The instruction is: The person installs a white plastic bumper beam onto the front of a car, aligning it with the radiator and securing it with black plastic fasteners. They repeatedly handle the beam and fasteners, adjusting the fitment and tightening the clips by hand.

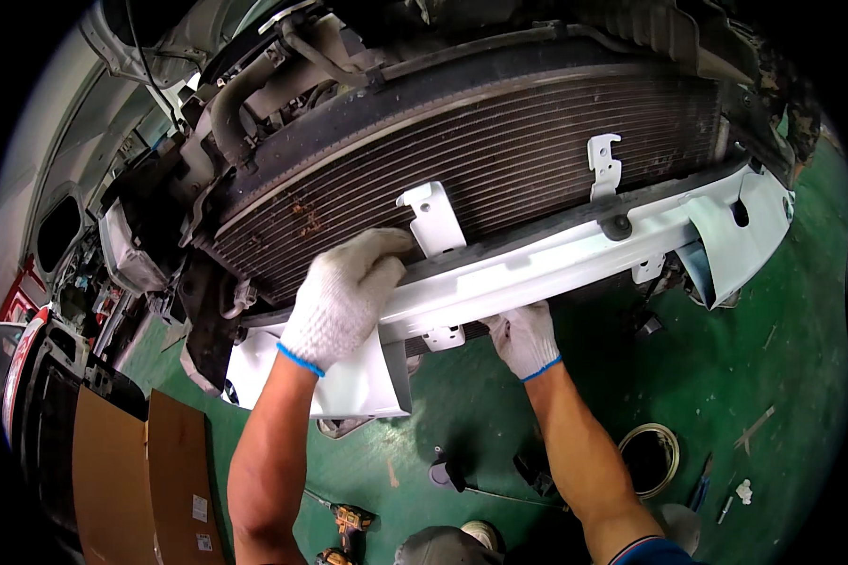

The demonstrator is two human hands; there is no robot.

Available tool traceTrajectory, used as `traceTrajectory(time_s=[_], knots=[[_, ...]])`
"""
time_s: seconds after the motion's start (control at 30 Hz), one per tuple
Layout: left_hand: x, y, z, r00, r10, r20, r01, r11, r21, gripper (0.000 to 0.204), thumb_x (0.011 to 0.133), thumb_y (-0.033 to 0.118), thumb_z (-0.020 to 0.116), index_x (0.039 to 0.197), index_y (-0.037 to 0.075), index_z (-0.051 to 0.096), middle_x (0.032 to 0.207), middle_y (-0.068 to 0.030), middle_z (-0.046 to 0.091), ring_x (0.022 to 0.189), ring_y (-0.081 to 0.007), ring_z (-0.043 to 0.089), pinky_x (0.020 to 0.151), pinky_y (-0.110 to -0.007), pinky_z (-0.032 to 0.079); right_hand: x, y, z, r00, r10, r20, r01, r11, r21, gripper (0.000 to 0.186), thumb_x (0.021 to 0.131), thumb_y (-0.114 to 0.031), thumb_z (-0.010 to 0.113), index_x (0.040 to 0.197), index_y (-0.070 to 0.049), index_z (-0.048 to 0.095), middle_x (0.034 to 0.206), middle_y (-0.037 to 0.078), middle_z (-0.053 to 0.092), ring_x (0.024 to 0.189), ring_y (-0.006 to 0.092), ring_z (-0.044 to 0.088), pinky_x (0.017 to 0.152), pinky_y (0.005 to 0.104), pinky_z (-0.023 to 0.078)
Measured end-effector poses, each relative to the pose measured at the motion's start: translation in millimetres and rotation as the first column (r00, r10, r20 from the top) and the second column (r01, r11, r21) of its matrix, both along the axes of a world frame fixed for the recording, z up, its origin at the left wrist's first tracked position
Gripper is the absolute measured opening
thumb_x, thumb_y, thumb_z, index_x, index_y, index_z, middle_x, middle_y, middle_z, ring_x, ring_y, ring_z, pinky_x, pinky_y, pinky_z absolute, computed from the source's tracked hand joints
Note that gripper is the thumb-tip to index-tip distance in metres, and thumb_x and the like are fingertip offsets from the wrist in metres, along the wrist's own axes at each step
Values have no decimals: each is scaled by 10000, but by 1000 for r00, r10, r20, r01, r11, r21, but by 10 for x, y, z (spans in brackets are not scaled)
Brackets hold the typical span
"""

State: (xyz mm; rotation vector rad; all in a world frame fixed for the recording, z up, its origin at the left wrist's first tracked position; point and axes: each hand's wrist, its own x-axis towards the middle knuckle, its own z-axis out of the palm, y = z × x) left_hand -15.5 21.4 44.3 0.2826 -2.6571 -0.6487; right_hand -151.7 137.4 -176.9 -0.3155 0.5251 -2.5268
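A long white bumper beam point(518, 284) with upright white brackets point(436, 226) spans the front of a vehicle, before a finned radiator point(518, 127). My left hand point(344, 297), in a white knitted glove with a blue cuff, curls its fingers over the beam's upper edge, left of the middle bracket. My right hand point(525, 339), gloved alike, reaches under the beam from below, right of a lower bracket. Its fingertips are partly hidden behind the beam. A dark strip point(499, 240) runs along the beam's top.
Cardboard point(111, 452) stands at the lower left beside removed car parts. Yellow-and-black power tools point(353, 518), a round container point(648, 461), pliers point(700, 485) and small bits lie on the green floor point(754, 367). Hoses point(236, 113) and a headlamp housing point(122, 245) are on the vehicle.
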Motion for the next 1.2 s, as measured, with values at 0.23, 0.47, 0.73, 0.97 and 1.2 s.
traceTrajectory(time_s=[0.23, 0.47, 0.73, 0.97, 1.2], knots=[[-286, -8, 245, 882, -164, 442, 174, 985, 20, 529, 884, 353, 727, 1245, -29, 671, 1098, -239, 721, 1033, -346, 706, 925, -406, 541, 9, 118, 149, 989, 74, 129, -84, 993, 81, 317, 934, 17, 694, 1219, -48, 572, 1028, 61, 637, 794, 107, 629, 654, 218, 570], [-290, -55, 253, 833, -133, 538, 154, 988, 6, 535, 883, 436, 772, 1175, -7, 700, 991, -191, 729, 919, -316, 719, 846, -398, 558, -25, 140, -107, 941, 199, -275, -142, 967, 212, 75, 941, -16, 680, 1014, -21, 698, 842, 34, 656, 699, 83, 612, 621, 220, 514], [-407, -133, 357, 738, -166, 654, 149, 985, 83, 673, 902, 574, 719, 1150, -52, 715, 1033, -248, 728, 967, -352, 714, 880, -424, 552, 46, 175, -183, 975, 166, -147, -140, 975, 170, 128, 856, 18, 754, 978, -21, 766, 887, 81, 731, 811, 180, 692, 727, 340, 562], [-399, -226, 253, 764, -227, 603, 220, 972, 86, 674, 909, 554, 723, 1194, -56, 695, 1108, -267, 714, 1022, -389, 702, 909, -439, 541, 99, 223, 37, 903, 429, 38, -426, 903, -63, 393, 763, -27, 728, 1154, -7, 699, 1033, 87, 706, 896, 188, 671, 809, 316, 542], [-440, -222, 309, 694, -210, 689, 222, 972, 72, 716, 898, 586, 687, 1203, -62, 691, 1109, -276, 717, 1046, -388, 703, 914, -448, 535, 81, 306, 271, 879, 476, -3, -476, 879, -5, 447, 760, 10, 704, 1206, -1, 677, 1119, 91, 695, 972, 225, 667, 815, 313, 516]])
